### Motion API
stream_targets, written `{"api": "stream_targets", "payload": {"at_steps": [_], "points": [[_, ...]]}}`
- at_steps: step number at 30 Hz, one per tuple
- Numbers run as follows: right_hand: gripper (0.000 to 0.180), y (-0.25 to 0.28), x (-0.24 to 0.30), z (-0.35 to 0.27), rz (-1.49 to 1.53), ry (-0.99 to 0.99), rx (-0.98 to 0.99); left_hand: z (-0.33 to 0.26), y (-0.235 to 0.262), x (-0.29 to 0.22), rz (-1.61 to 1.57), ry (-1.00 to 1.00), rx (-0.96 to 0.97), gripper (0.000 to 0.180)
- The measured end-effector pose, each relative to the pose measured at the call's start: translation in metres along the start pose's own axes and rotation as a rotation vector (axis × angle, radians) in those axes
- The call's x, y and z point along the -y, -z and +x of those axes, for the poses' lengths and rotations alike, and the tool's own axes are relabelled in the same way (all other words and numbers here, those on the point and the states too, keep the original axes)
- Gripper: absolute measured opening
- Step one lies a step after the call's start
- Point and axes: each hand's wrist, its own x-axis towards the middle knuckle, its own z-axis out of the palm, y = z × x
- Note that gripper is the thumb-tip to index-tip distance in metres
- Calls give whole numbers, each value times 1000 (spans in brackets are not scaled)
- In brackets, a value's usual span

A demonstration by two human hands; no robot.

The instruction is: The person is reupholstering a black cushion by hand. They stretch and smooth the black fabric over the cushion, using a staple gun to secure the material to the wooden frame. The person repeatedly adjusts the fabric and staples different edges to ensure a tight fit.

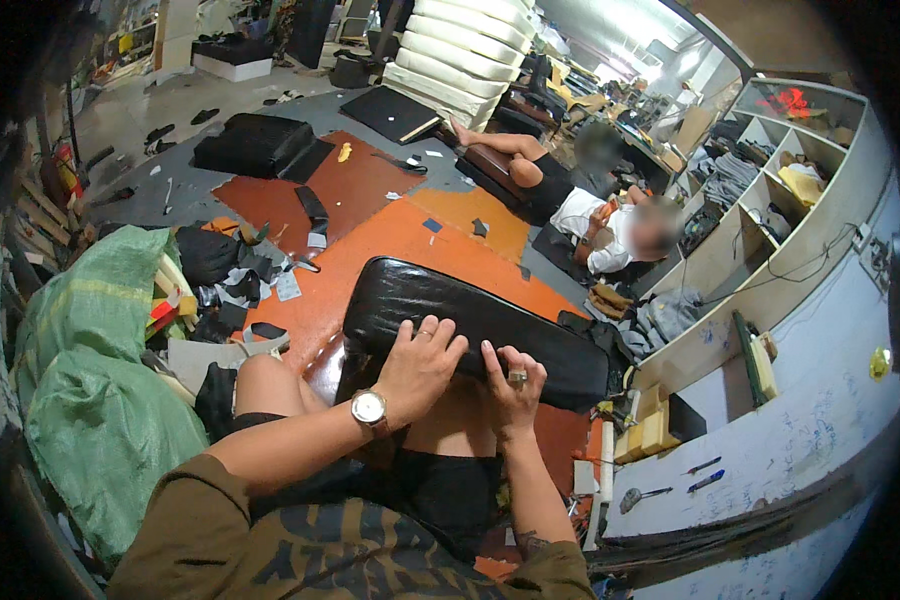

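Observation:
A long black padded cushion with a shiny, leather-like cover and rounded corners lies across my knees. My left hand, with a watch on its wrist, bends its fingers over the cushion's near edge. Beside it, my right hand wears a ring and grips the same edge, thumb up against the cover and fingers curled. Whatever the fingertips pinch beneath the edge is hidden.
A green woven sack bulges at my left, near dark scraps. Orange and brown sheets cover the floor, with a black cushion beyond. A person in a white shirt reclines at right, by shelves. A white table holds pens.

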Motion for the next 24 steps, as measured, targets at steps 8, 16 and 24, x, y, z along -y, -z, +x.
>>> {"api": "stream_targets", "payload": {"at_steps": [8,16,24], "points": [[25,37,-4,35,338,2,20,1,-19,5,147,-37,9,15],[35,60,14,37,371,-55,91,-4,17,-9,-24,16,127,8],[14,23,8,62,489,-190,436,13,-16,10,12,77,89,10]]}}
